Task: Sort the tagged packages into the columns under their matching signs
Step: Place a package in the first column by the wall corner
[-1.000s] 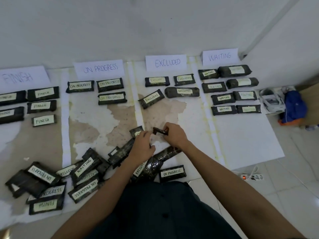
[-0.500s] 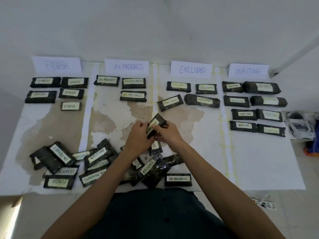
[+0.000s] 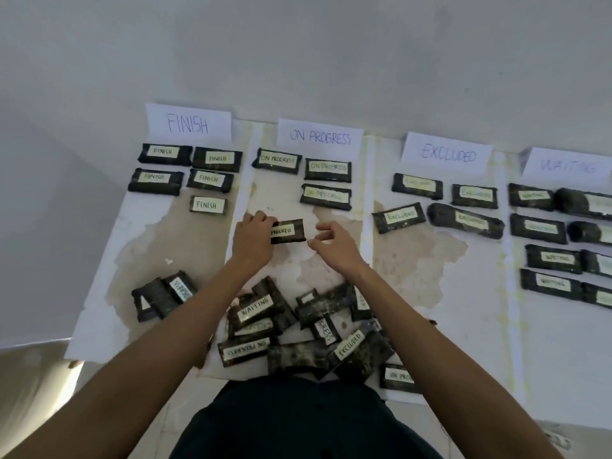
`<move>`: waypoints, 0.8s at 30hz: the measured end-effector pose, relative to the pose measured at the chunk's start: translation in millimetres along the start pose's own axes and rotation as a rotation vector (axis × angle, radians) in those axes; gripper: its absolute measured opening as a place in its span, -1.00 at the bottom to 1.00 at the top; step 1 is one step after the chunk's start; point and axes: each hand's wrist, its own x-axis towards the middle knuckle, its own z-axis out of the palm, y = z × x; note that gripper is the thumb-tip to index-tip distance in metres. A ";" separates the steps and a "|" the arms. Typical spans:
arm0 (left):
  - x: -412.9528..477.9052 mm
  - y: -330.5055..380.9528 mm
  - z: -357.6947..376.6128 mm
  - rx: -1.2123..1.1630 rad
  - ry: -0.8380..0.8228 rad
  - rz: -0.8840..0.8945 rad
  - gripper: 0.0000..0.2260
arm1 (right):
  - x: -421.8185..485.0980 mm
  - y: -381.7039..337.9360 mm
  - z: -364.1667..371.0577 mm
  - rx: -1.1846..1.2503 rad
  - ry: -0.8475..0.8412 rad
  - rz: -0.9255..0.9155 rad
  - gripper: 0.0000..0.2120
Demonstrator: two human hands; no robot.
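My left hand (image 3: 253,238) grips the left end of a dark wrapped package tagged ON PROGRESS (image 3: 289,230). The package lies level in the ON PROGRESS column, below the three packages (image 3: 326,182) placed under the ON PROGRESS sign (image 3: 319,137). My right hand (image 3: 332,245) hovers just right of the package with loosely curled fingers and holds nothing. The FINISH sign (image 3: 188,123), EXCLUDED sign (image 3: 447,156) and WAITING sign (image 3: 566,165) each head a column of matching packages.
A heap of unsorted packages (image 3: 298,329) lies near me on the white sheet (image 3: 463,326), with two more packages (image 3: 162,294) off to the left. A wall rises behind the signs. Tiled floor shows at the lower left.
Both hands carried the package from the middle of the sheet to the ON PROGRESS column and turned it level. My right hand has let go of it. The view swung left.
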 end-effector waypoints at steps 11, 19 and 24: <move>134.9 -48.0 -1.2 0.128 0.034 0.252 -0.64 | 72.6 -22.6 47.8 -0.174 0.019 -0.051 -0.71; 137.9 -62.3 7.9 0.035 0.016 0.277 -0.51 | 82.3 -17.1 51.6 -0.198 0.051 -0.106 -0.74; 93.9 -61.6 -0.8 -0.080 0.009 0.242 -0.53 | 56.3 -25.3 47.3 -0.278 -0.003 -0.180 -0.73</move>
